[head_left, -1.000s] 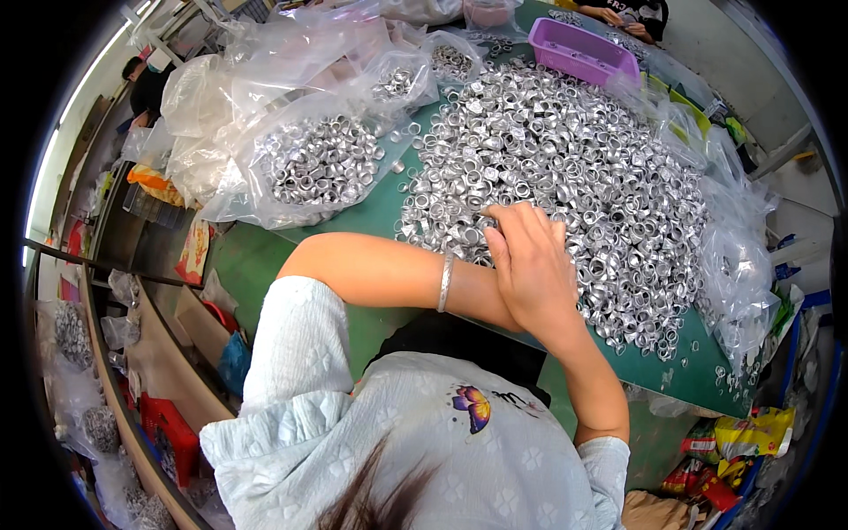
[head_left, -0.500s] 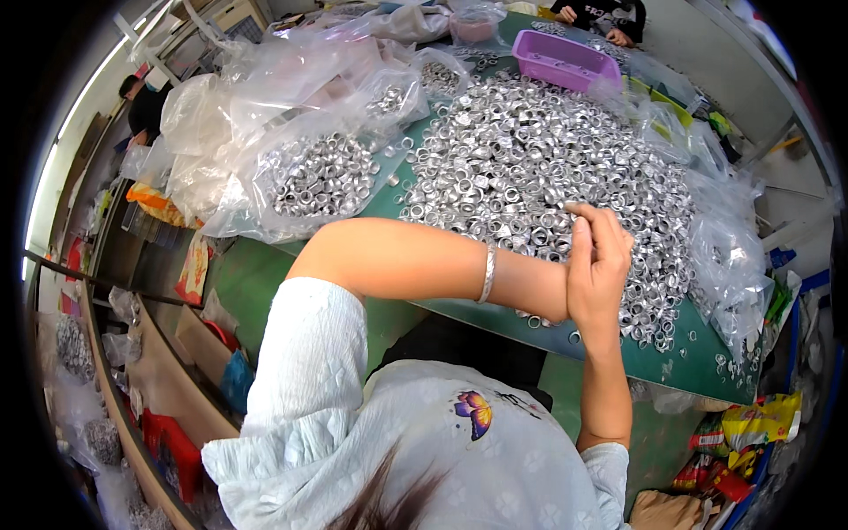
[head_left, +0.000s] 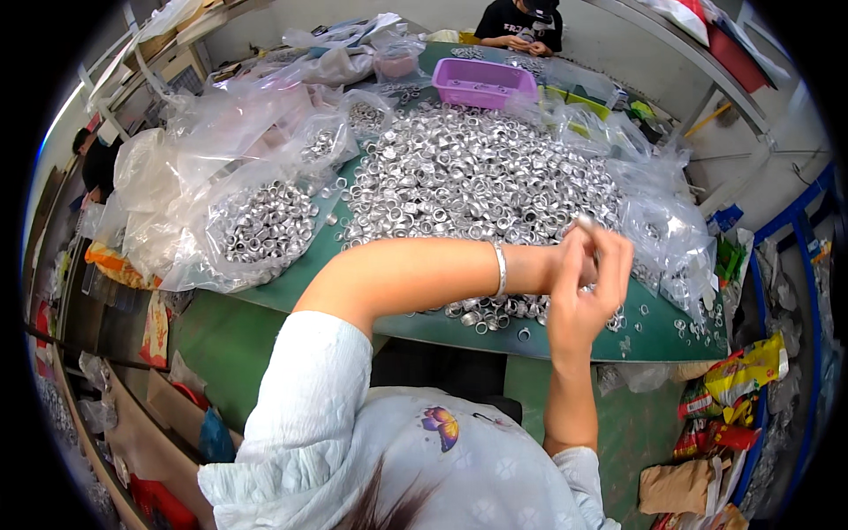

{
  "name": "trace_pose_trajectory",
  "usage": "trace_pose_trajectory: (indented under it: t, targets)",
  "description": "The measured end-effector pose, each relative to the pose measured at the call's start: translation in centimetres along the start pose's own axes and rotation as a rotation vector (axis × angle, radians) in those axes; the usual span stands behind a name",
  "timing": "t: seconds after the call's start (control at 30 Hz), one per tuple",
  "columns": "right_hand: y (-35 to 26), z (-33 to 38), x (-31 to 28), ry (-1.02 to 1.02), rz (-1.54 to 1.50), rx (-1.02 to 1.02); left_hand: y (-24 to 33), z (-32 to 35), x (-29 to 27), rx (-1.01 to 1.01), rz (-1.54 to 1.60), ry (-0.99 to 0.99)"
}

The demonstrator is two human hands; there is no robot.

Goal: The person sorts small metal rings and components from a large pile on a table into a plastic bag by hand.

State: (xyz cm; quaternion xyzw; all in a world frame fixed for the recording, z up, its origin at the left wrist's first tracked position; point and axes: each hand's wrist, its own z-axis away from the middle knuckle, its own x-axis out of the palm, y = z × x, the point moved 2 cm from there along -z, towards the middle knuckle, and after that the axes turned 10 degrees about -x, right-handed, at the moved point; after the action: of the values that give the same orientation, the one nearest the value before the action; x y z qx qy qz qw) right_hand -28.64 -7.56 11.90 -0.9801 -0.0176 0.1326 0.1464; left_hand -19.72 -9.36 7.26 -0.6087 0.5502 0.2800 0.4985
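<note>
In front of my chest my hands meet over the near edge of a large heap of silver metal rings [head_left: 477,172]. My left arm, with a silver bracelet [head_left: 502,269] at the wrist, reaches across to the right. My left hand [head_left: 545,268] is mostly hidden behind the other one, so its fingers do not show. Curled over at the front is my right hand [head_left: 583,296], thumb and fingers drawn together and a little blurred. Whatever lies between them is too small or hidden to make out.
A clear plastic bag of rings [head_left: 269,225] lies on the green table [head_left: 415,329] to the left. Behind the heap stands a purple basket [head_left: 486,86]. Across the table sits another person [head_left: 521,31]. Plastic bags [head_left: 662,208] line the right side; bright packets [head_left: 742,375] are below.
The view has swung right, so the table and heap appear further left. My hands stay together, while the right hand has turned and its fingers have shifted.
</note>
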Motion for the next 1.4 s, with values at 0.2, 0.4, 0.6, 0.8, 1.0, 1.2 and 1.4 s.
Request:
trace_pose_trajectory:
  t: [0.2,0.4,0.6,0.8,1.0,1.2,1.4]
  targets:
    - [-1.2,-1.7,3.8,-0.175,0.206,-0.119,1.1,-1.9,-0.8,0.025,-0.03,-0.006]
    - [-3.7,-0.3,3.9,-0.016,-0.034,-0.257,0.4,-2.6,-1.6,-0.021,-0.062,-0.136]
    - [-2.2,3.2,-1.3,0.099,-0.156,-0.259,0.8,-5.4,-3.2,-0.052,-0.075,-0.318]
    - [-2.3,-0.2,-4.1,-0.274,0.03,-0.266,1.1,-3.3,-2.7,0.036,-0.068,-0.113]
    - [-2.9,-3.9,-1.1,-0.712,-0.179,-0.314,1.1,0.1,-1.8,0.082,-0.053,-0.014]
    - [-2.6,-3.6,0.3,-0.849,-0.201,-0.364,1.4,-0.2,-1.9,0.11,-0.045,0.015]
    - [-2.8,-2.9,0.9,-0.791,-0.233,-0.359,1.6,-0.9,-2.3,0.109,-0.056,-0.021]
